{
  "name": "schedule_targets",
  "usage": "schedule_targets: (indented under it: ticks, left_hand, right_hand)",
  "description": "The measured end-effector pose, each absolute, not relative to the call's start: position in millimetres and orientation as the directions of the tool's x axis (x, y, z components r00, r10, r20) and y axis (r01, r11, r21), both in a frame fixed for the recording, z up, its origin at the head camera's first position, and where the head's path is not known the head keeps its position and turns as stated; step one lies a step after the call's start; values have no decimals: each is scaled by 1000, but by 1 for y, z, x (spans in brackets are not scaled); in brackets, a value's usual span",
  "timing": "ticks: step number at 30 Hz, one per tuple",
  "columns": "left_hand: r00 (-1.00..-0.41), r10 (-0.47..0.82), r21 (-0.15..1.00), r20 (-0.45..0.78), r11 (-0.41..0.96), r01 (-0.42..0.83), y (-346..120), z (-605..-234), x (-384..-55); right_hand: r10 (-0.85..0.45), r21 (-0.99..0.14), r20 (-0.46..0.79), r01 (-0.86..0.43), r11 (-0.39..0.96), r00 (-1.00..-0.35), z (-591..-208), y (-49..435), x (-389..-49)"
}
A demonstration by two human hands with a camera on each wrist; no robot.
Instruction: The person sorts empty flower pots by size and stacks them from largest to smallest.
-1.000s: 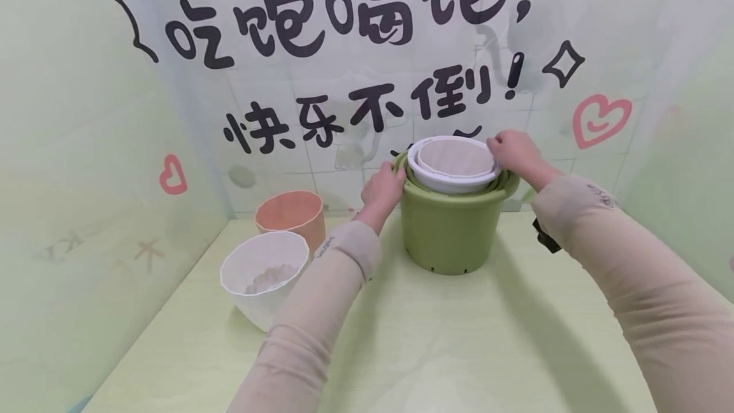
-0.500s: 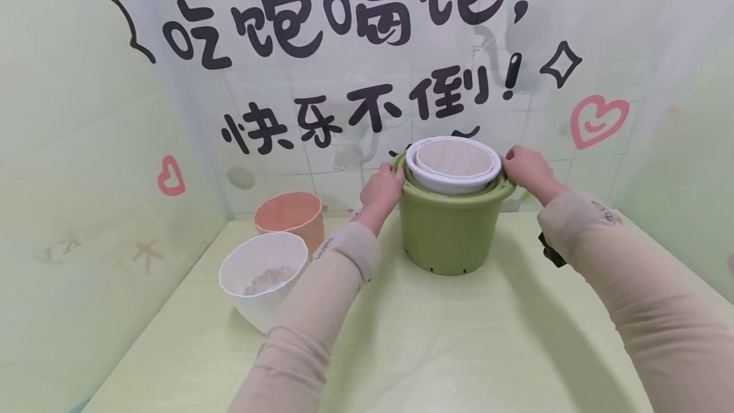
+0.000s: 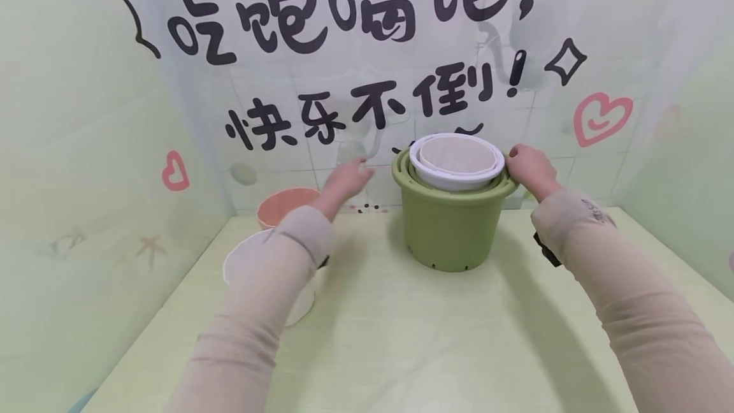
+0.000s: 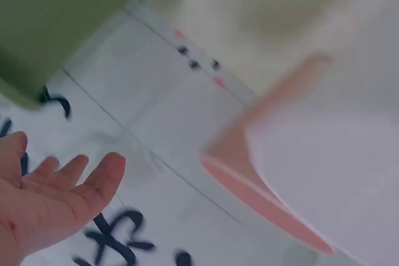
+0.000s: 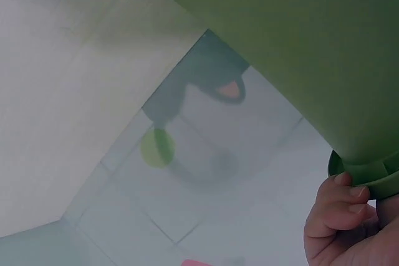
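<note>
A large green flowerpot stands upright near the back wall, with a white pot nested in it and a smaller pale pot inside that. My right hand grips the green pot's rim at its right side; in the right wrist view the curled fingers lie against the underside of the rim. Off to the left, my left hand hangs in the air holding nothing. Its fingers are loosely spread in the left wrist view, apart from the green pot.
On the left stand an orange pot and, nearer, a white faceted pot, largely covered by my left sleeve in the head view. Behind the pale table rises a wall with black lettering; further walls close off both sides.
My left hand has let go of the green pot's left rim and moved left. My right hand has shifted from the white pot's rim to the green pot's right rim. The pots stay put.
</note>
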State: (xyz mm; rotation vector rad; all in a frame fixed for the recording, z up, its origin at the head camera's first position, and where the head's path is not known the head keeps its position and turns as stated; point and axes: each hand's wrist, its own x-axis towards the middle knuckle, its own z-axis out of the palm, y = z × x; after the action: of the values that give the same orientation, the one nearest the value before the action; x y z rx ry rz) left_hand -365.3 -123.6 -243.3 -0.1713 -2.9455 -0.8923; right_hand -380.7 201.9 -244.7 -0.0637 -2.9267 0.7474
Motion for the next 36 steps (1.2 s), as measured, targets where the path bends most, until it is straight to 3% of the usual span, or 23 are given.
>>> schedule_targets:
  ticks: [5,9,15,17,19,22,26,36]
  left_hand:
    - [-996,18,432,84,900,53,-184,-234,-361]
    - [-997,-71,427,6,902,-62,-232,-243,-363]
    - [-988,-48,334,-145,938,-94,-336,-304,-435]
    - [-973,-37,316,-227,942,-110,-348,-310,-440]
    - [-946,-42,332,-322,930,-155,-341,-302,-425]
    - [-882,-68,357,-465,898,-257,-304,-268,-373]
    - [-828,-37,368,-560,884,-288,-283,-242,-334]
    - [-839,15,321,-543,927,-191,-296,-254,-305]
  right_hand:
    - [68,-455,114,9,890,-991,-245,205,-380]
    - [72,-450,113,13,893,-991,-245,206,-377]
    - [70,-439,131,5,899,-989,-244,206,-375]
    - [72,-437,132,7,899,-989,-244,206,-376]
    - [72,-435,130,9,901,-989,-245,207,-377]
    - [73,-436,123,12,900,-990,-245,207,-378]
    - [73,-444,118,13,896,-990,-245,207,-380]
    - [77,-449,105,21,893,-991,-246,204,-382]
